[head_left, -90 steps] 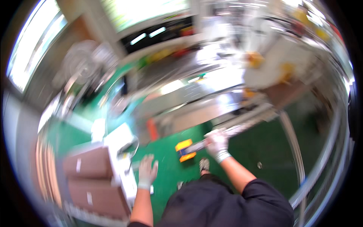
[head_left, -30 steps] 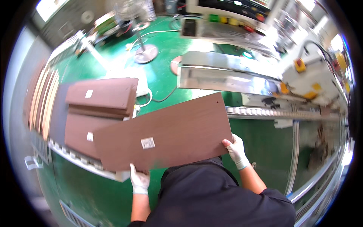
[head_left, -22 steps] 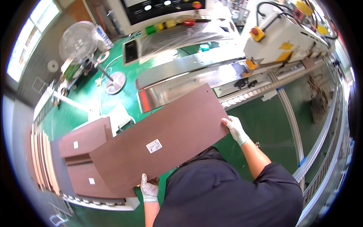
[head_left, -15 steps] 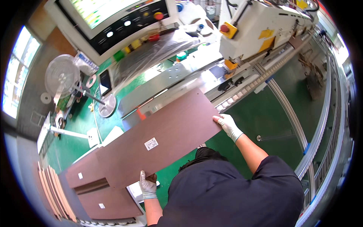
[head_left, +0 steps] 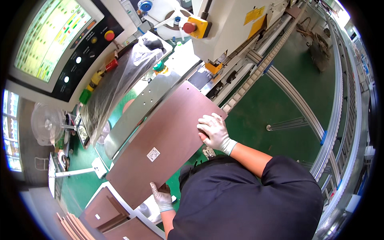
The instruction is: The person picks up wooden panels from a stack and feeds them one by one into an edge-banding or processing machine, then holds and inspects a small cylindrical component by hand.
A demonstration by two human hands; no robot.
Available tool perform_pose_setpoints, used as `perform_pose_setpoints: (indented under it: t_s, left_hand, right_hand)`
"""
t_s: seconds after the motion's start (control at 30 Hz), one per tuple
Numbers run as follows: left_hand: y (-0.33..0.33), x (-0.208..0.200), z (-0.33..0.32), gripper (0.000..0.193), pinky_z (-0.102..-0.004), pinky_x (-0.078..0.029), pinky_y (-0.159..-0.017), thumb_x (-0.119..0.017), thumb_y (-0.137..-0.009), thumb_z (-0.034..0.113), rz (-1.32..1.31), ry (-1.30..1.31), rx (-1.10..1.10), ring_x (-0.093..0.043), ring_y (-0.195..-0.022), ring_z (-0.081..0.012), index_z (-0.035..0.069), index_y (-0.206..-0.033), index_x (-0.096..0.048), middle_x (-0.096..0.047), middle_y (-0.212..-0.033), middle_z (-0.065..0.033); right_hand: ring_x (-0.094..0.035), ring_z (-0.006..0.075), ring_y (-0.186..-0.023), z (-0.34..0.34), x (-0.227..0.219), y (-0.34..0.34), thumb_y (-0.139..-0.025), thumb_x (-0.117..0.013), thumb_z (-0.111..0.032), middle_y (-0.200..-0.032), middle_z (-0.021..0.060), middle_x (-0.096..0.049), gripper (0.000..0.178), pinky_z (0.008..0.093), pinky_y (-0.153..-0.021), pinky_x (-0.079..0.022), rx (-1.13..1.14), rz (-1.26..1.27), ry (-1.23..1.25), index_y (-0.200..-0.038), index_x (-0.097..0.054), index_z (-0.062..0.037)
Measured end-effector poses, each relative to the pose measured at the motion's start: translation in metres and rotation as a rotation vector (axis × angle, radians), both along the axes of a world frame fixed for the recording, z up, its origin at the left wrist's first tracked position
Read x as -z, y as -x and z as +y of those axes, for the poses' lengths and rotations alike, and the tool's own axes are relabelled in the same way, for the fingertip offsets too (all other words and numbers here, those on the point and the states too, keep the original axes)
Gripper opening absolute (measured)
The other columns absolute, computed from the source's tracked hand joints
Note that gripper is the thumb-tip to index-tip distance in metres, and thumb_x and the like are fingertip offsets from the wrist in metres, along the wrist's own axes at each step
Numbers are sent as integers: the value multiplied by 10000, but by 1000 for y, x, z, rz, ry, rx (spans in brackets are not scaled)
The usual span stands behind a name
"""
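In the head view, the brown panel [head_left: 166, 142] has swung alongside the metal bed [head_left: 132, 116]. The left hand [head_left: 162, 197] pinches its near edge; the right hand [head_left: 215, 131] has shifted from gripping the end to resting spread on top, likely steadying more than carrying.

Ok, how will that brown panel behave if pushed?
The brown panel looks stiff: no visible sag between left hand and right hand. Its smooth-looking face suggests it may slide easily. Being long, it would probably swing if pushed at one end.
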State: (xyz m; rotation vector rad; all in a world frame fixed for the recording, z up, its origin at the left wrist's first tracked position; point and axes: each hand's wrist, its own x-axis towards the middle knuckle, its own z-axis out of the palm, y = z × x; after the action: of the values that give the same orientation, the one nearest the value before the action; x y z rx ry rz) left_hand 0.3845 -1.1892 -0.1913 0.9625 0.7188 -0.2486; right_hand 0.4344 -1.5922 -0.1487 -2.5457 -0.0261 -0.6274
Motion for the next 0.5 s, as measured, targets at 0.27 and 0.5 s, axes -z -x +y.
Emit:
perform_pose_setpoints:
  t_s: [0.27,0.5]
  left_hand:
    - [-54,-10,109,602,-468,-463,-1076,-449,-1072,465,-178,-487,-533,-558,-1305,-315,15,-1465,-519,-566,-1446,-172]
    - [-51,1,165,563,-423,-526,-937,-478,-1082,470,-50,-658,-309,-638,-1171,-288,26,-1412,-578,-621,-1376,-145]
  right_hand:
    - [-592,265,-1254,-4,3,-35,-828,-724,-227,-1274,45,-665,293,487,-1114,-383,71,-73,-7,-1102,-719,-122]
    - [-599,258,-1229,-18,1,-39,-754,-743,-174,-1271,52,-663,372,476,-1087,-408,11,-100,1,-1120,-708,-112]
